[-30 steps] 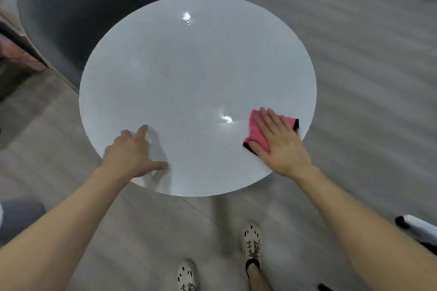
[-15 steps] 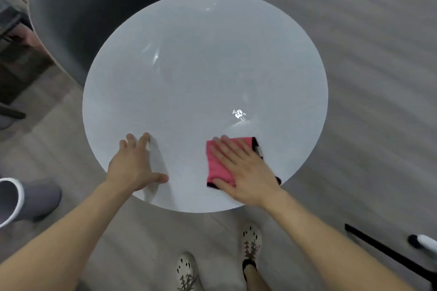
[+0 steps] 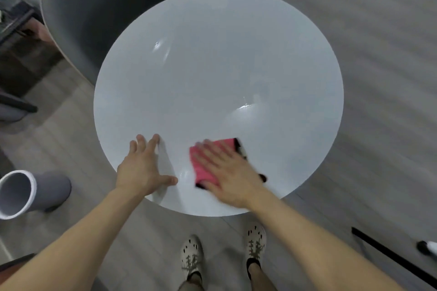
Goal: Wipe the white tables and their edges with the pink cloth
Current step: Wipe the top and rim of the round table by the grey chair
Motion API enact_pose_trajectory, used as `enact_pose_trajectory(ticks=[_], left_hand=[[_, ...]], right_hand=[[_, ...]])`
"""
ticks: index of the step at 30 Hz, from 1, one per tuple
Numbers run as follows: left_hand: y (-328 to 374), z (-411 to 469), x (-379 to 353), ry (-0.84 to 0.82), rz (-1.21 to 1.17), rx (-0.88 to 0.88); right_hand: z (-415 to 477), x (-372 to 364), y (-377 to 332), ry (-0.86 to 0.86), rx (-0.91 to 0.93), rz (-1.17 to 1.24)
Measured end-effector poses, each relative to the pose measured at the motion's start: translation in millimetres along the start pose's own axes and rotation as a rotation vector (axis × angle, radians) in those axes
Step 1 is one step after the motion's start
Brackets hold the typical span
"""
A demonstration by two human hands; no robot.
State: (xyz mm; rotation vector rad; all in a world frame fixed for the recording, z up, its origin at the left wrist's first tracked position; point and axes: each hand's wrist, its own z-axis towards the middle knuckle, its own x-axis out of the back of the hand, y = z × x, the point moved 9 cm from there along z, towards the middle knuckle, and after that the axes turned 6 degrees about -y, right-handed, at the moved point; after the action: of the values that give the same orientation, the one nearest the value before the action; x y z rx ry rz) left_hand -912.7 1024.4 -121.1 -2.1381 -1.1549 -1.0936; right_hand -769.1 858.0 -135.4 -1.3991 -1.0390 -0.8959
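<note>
A round white table (image 3: pixel 212 66) fills the middle of the head view. The pink cloth (image 3: pixel 201 168), with a black border, lies flat on its near part. My right hand (image 3: pixel 227 172) presses down on the cloth with the fingers spread; it is motion-blurred. My left hand (image 3: pixel 142 168) rests flat on the table's near-left rim, fingers apart, holding nothing. The two hands are about a hand's width apart.
A dark grey round chair (image 3: pixel 99 7) stands behind the table at the upper left. A grey tube-like container with a white rim (image 3: pixel 26 191) lies on the floor at the left. A black bar (image 3: pixel 390 257) crosses the floor at the lower right. My feet (image 3: pixel 191 257) stand below the table's near edge.
My right hand has slid the pink cloth leftward along the table's near part, from the right rim toward my left hand. My left hand has stayed on the near-left rim.
</note>
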Motion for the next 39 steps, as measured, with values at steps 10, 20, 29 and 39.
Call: enact_pose_trajectory(ticks=[10, 20, 29, 39], left_hand=[[2.9, -1.3, 4.7, 0.003, 0.074, 0.0], [-3.8, 34.2, 75.1, 0.079, 0.269, -0.143], [-29.8, 76.4, 57.0, -0.01, 0.165, -0.085], [-37.8, 72.1, 56.2, 0.038, 0.179, -0.115]], right_hand=[[9.4, 48.7, 124.2, 0.29, -0.884, -0.041], [-35.3, 47.1, 150.4, 0.141, -0.734, -0.07], [99.6, 20.2, 22.1, 0.221, -0.685, 0.027], [-23.3, 62.2, 199.7, 0.168, -0.991, -0.041]])
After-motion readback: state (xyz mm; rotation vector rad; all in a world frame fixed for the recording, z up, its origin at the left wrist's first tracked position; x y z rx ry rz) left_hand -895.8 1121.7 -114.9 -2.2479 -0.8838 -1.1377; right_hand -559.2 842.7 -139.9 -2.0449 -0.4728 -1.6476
